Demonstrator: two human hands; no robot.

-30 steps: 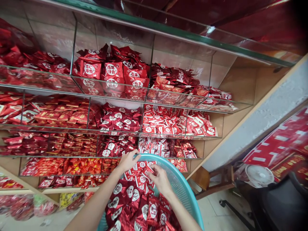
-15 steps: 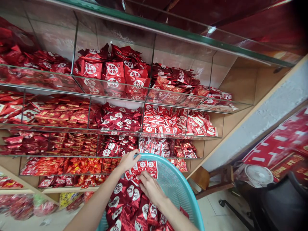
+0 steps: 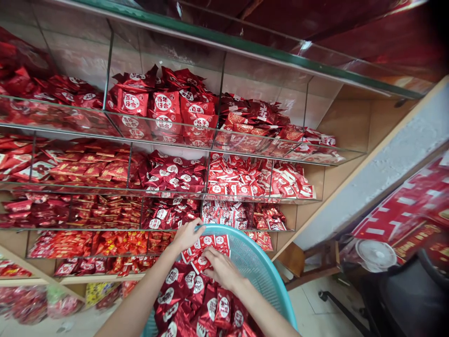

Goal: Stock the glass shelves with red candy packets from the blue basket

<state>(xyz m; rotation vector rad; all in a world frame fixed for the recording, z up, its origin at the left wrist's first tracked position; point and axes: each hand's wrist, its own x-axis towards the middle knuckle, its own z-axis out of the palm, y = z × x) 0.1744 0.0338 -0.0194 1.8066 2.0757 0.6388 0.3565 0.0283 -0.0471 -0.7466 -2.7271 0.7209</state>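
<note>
A turquoise plastic basket (image 3: 257,255) with mesh walls stands in front of the shelves. Dark red packets with white round labels (image 3: 189,290) are heaped in its near part. Against the far inside wall lie smaller bright red-and-white packets (image 3: 214,241). My left hand (image 3: 187,235) is closed on the basket's far left rim, its fingertips partly hidden. Inside the basket, my right hand (image 3: 222,269) has its fingers bent over a small red-and-white packet (image 3: 199,264) and appears to pinch it; its thumb side rests near the dark packets.
Glass-fronted shelves (image 3: 168,192) full of red packets rise in tiers beyond the basket. At the right are a wooden stool (image 3: 312,267), a black chair (image 3: 414,295) and a clear-lidded round container (image 3: 375,255). Bagged goods (image 3: 31,302) lie under the shelves at left.
My right hand has shifted slightly, its fingers now more bent at the small red-and-white packet. My left hand stays on the rim.
</note>
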